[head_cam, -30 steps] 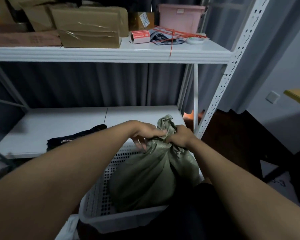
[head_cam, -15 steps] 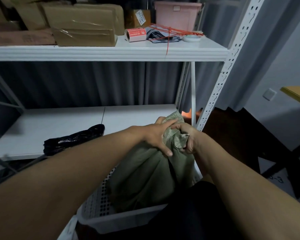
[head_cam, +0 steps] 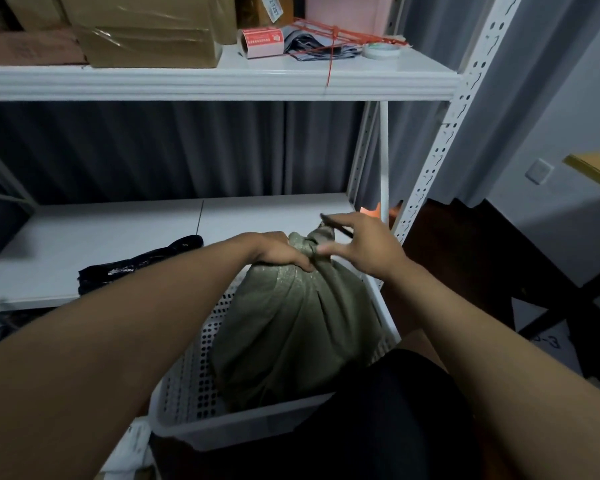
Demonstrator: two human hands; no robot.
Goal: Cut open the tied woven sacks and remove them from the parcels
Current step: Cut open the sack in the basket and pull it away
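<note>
White shelving is standing behind the basket (head_cam: 201, 422) where our green sack (head_cam: 291, 327) is sitting upright, neck up. We're gripping the neck with our left hand (head_cam: 280, 252); our right hand (head_cam: 364, 249), fingers spread, is hovering just right of the knot (head_cam: 317, 239), a thin dark tool (head_cam: 336, 227) seemingly tucked in it.

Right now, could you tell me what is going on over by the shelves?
A person is working on a green woven sack that sits in a white perforated basket in front of the shelving. The left hand grips the sack's bunched neck just below the knot, while the right hand hovers beside the knot with a thin dark tool across its fingers. The sack is still tied shut.
</note>
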